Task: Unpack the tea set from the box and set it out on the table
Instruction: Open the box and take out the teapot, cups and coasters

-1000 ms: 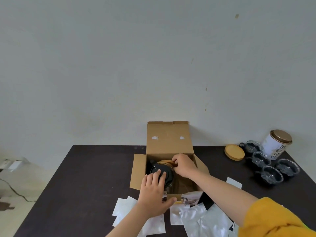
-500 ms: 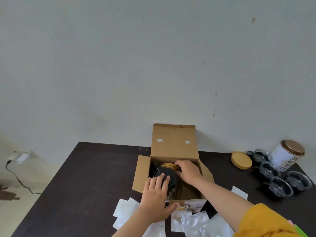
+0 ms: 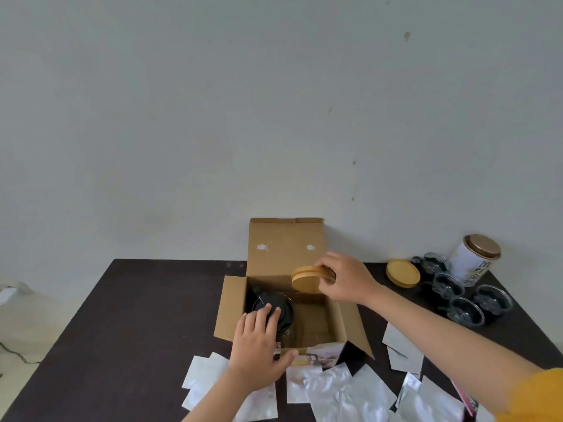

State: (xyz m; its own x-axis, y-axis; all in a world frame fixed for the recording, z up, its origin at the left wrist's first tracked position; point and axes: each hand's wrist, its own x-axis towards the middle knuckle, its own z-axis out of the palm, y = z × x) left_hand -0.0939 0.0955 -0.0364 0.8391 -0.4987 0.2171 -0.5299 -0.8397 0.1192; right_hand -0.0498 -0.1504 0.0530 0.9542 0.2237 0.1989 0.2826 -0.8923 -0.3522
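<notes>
An open cardboard box (image 3: 285,248) stands mid-table with its lid flap up. My right hand (image 3: 342,280) grips a small stack of round wooden coasters (image 3: 307,279) and holds it above the box's far right part. Inside the box, at its left, sits a teapot with a black lid (image 3: 272,306). My left hand (image 3: 257,345) rests over the box's near edge, straight fingers touching that lid. At the back right lie another wooden coaster (image 3: 402,273) and several glass cups (image 3: 466,310).
A white tea canister with a bronze lid (image 3: 473,258) stands at the far right beside the cups. Several silver foil packets (image 3: 341,394) lie scattered along the table's near edge. The dark table (image 3: 137,315) meets a pale wall behind.
My right hand has lifted the wooden coasters up out of the box. My left hand stays on the teapot lid. The camera has shifted a little.
</notes>
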